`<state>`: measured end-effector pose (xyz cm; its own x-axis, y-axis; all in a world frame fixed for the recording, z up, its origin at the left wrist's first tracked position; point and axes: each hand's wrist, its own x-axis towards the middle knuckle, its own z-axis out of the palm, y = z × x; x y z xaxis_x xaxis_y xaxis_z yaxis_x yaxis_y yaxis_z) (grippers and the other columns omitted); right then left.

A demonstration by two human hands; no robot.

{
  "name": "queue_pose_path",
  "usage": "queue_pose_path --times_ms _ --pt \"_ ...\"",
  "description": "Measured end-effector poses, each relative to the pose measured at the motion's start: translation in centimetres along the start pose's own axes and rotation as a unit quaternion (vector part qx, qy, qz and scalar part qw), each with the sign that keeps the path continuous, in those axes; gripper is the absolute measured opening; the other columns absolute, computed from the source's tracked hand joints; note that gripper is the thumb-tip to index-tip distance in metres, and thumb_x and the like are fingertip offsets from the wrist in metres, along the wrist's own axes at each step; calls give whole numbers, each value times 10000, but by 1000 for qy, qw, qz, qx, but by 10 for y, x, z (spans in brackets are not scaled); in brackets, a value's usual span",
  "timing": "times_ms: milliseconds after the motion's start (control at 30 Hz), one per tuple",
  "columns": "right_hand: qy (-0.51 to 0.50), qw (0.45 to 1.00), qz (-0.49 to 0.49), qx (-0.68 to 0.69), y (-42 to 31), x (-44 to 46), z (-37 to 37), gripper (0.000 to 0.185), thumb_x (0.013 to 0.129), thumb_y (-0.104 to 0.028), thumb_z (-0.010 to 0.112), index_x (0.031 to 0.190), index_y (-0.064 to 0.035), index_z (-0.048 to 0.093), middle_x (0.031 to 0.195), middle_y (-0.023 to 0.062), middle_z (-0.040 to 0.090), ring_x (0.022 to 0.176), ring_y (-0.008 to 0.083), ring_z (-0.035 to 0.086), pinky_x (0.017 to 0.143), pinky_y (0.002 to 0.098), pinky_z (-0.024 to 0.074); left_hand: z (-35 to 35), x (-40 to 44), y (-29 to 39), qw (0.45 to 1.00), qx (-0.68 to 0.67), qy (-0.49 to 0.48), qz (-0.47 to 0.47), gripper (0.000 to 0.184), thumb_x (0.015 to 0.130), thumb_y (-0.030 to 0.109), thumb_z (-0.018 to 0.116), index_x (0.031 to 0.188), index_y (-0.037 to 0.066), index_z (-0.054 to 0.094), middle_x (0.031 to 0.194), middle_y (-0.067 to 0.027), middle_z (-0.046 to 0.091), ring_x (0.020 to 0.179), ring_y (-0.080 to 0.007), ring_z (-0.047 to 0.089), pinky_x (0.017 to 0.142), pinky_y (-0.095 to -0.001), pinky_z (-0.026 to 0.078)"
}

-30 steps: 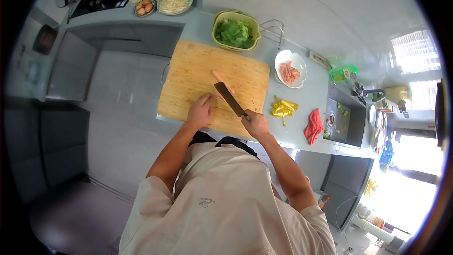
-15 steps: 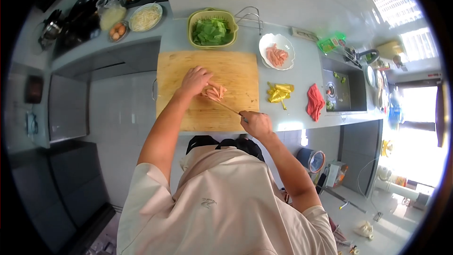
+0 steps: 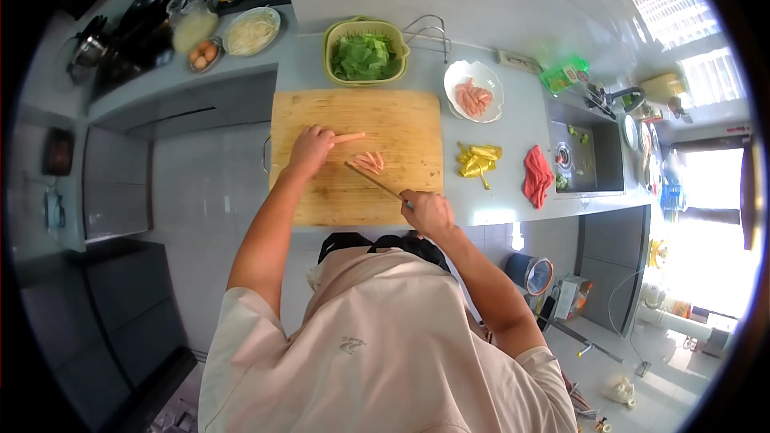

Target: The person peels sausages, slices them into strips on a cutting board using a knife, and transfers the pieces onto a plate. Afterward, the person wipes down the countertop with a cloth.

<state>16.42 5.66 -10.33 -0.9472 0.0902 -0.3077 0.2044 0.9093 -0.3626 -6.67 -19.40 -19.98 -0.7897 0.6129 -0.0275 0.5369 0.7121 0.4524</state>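
My left hand [image 3: 312, 149] is closed around a pink sausage piece [image 3: 348, 137] on the wooden cutting board [image 3: 313, 200]; the piece's far end sticks out to the right of my fingers. My right hand [image 3: 427, 212] grips a kitchen knife [image 3: 374, 178] by its handle, its blade slanting up and left across the board. Just right of the blade's tip lies a small pile of cut sausage strips [image 3: 369, 162], apart from my left hand. More pink strips [image 3: 473, 98] fill part of a white scalloped bowl [image 3: 489, 74] behind the board's right corner.
Leafy greens [image 3: 365, 56] sit in a green basket [image 3: 329, 64] behind the board. Right of it lie a crumpled yellow wrapper [image 3: 479, 160] and a red cloth [image 3: 538, 176], before the sink [image 3: 605, 156]. Eggs [image 3: 203, 54] and a plate of pale shreds [image 3: 252, 30] stand back left.
My left hand has moved left and slightly down, away from the cut strips, with the sausage piece now showing. The knife and my right hand have shifted slightly left.
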Motion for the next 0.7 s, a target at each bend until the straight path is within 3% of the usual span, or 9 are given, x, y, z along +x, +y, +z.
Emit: queue_pose_path --times_ms 233,333,467,567,667,700 --pt "15 999 32 15 27 24 -18 255 938 -299 666 1132 -171 771 899 190 767 873 405 749 797 528 609 0 -47 -12 975 -198 58 -78 215 1030 175 682 1198 44 710 1132 -167 675 1091 -389 614 948 -472 513" --pt "0 999 49 24 34 28 -28 270 929 -296 667 1144 -170 770 917 196 768 881 414 744 794 525 605 10 -53 8 965 -261 7 -28 229 1024 174 687 1214 54 730 1118 -163 685 1087 -389 616 950 -470 513" --pt "3 999 36 12 38 27 -30 279 926 -288 664 1154 -169 772 923 194 771 877 415 744 789 523 600 39 -50 35 982 -173 64 35 237 983 134 710 1209 113 778 1100 -137 687 1086 -358 628 965 -465 511" --pt "7 1000 21 7 40 22 -29 283 927 -284 664 1162 -170 774 918 186 773 873 407 746 792 523 598 29 -57 61 989 -53 135 10 256 907 78 734 1156 110 787 1158 -95 669 1126 -338 617 964 -444 521" --pt "1 1000 19 -7 43 19 -28 282 929 -284 665 1163 -171 776 916 182 774 873 402 747 793 521 597 23 -65 84 971 25 237 13 376 819 54 743 1164 197 791 1149 -68 664 1131 -299 628 936 -456 530" --pt "5 1000 18 -5 44 18 -28 277 930 -282 666 1159 -171 776 914 178 774 875 398 748 792 517 598 30 -66 89 973 6 228 27 381 808 54 743 1162 190 788 1168 -66 657 1141 -299 622 939 -458 524"
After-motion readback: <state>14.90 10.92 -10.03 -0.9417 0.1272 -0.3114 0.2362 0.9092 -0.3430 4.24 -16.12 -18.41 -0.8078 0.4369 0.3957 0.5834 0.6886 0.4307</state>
